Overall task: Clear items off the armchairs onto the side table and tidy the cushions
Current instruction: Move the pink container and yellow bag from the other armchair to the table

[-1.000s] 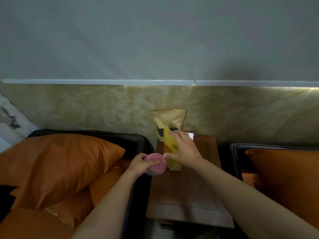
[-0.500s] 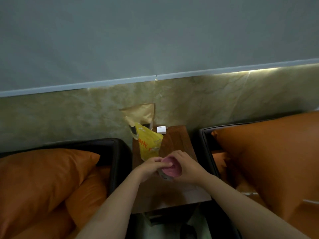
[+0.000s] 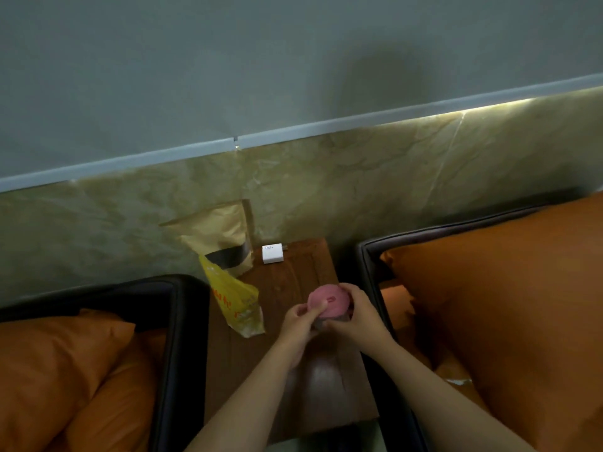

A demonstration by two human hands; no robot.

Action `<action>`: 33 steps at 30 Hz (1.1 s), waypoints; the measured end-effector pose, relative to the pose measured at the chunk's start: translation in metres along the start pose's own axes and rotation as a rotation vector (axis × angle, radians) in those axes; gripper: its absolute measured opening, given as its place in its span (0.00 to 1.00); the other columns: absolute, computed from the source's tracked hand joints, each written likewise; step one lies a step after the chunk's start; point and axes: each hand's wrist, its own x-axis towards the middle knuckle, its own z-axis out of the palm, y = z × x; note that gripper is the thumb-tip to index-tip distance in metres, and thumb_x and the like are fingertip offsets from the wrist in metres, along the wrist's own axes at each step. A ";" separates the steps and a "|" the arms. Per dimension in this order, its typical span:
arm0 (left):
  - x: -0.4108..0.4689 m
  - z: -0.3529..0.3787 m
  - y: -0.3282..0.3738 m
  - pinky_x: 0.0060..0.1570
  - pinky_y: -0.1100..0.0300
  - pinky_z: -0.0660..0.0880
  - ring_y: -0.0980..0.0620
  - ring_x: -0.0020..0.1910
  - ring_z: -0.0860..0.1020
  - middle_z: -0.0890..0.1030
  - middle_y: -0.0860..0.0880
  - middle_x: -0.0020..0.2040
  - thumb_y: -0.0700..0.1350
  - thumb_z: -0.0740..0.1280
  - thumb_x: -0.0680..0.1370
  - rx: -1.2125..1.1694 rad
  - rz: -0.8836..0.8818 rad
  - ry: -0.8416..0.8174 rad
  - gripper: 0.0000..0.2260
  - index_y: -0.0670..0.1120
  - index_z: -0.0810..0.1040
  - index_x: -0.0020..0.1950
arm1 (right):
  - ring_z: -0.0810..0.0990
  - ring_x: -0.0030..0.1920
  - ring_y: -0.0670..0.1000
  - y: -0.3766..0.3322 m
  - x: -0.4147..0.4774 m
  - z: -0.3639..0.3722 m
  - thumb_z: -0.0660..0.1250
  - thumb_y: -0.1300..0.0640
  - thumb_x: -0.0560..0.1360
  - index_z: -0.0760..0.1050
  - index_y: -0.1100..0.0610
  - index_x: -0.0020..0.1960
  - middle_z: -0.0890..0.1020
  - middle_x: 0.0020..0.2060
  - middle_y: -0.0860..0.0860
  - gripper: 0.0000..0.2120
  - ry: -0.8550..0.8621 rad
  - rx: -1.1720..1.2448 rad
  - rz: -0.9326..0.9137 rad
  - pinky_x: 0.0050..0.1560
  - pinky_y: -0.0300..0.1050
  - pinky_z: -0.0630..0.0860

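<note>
both hands are wrapping around a pink-lidded container (image 3: 329, 301) over the side table (image 3: 326, 380), left hand (image 3: 301, 322) curling at its side, right hand (image 3: 357, 318) cupping the other, likely steadying it for setting down. beyond, a yellow packet (image 3: 236, 305), brown paper bag (image 3: 220, 236) and white charger (image 3: 272, 253) are sitting near the wall, between armchairs holding orange cushions (image 3: 509, 305).
</note>
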 end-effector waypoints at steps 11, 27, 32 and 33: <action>0.142 0.011 0.026 0.56 0.47 0.77 0.46 0.51 0.79 0.80 0.46 0.50 0.49 0.72 0.73 -0.008 0.159 0.515 0.10 0.48 0.74 0.49 | 0.76 0.56 0.49 0.028 0.170 0.038 0.78 0.49 0.58 0.71 0.47 0.63 0.77 0.55 0.47 0.35 -0.036 0.096 0.029 0.56 0.48 0.76; 0.200 0.023 0.028 0.49 0.72 0.72 0.57 0.51 0.77 0.78 0.51 0.52 0.36 0.64 0.78 0.090 0.190 0.524 0.11 0.45 0.74 0.60 | 0.69 0.68 0.53 0.053 0.229 0.063 0.76 0.64 0.64 0.61 0.56 0.73 0.68 0.68 0.55 0.42 0.016 0.159 0.058 0.68 0.53 0.68; 0.171 0.029 0.032 0.48 0.72 0.72 0.61 0.49 0.76 0.77 0.53 0.50 0.39 0.65 0.78 0.213 0.222 0.488 0.10 0.46 0.73 0.59 | 0.64 0.70 0.53 0.041 0.206 0.052 0.75 0.63 0.67 0.57 0.54 0.75 0.64 0.70 0.55 0.42 -0.019 0.121 0.067 0.66 0.42 0.63; 0.162 0.030 0.034 0.52 0.66 0.74 0.59 0.50 0.76 0.77 0.54 0.50 0.39 0.65 0.78 0.235 0.244 0.477 0.10 0.48 0.73 0.58 | 0.64 0.70 0.53 0.036 0.199 0.047 0.74 0.63 0.67 0.57 0.53 0.75 0.64 0.69 0.55 0.41 -0.018 0.122 0.053 0.64 0.40 0.62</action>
